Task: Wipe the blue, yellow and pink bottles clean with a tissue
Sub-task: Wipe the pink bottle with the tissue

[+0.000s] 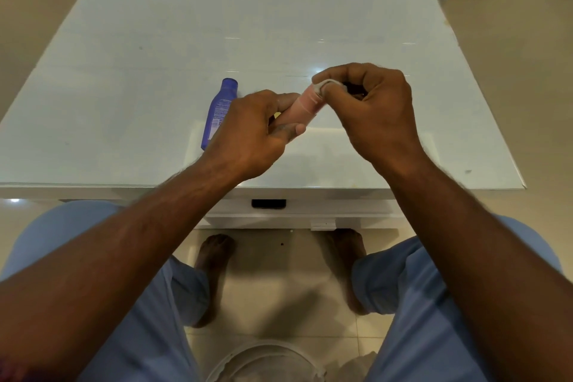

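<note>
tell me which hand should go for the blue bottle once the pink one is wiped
Left. The left hand is right beside the blue bottle lying on the table, while the right hand pinches the tissue at the pink bottle top.

Head view, steeply downward, close above table (155, 25)

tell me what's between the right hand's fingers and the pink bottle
A small white tissue, pinched by the right hand against the top end of the pink bottle that the left hand holds, in the head view.
</note>
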A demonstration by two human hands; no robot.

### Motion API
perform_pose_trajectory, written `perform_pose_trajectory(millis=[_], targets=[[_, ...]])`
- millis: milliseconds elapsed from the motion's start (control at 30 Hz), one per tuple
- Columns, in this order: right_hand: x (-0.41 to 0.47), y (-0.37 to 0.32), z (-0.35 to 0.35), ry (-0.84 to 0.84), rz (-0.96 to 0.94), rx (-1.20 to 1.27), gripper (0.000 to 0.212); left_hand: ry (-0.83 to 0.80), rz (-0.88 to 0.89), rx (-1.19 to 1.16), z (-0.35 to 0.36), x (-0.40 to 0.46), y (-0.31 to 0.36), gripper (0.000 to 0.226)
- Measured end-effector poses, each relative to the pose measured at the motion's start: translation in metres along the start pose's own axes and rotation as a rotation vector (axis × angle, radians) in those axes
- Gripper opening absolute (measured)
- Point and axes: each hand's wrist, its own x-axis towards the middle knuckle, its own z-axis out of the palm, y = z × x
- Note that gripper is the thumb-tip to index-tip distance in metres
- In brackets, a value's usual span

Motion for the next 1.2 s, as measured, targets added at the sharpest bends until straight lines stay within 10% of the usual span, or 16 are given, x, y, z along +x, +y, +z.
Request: perform_pose_trajectory(millis=[900,1200], targets=[[0.005,0.003,-0.007,-0.031,0.187,-0.001,0.014,-0.115,-0.174,-0.248,0.005,0.002,0.003,0.037],[-0.005,0.004,-0.005,-0.547,0.505,0.176,0.016,-0.075,-0.478,-0.823,-0.001,0.018,-0.006,0.023]])
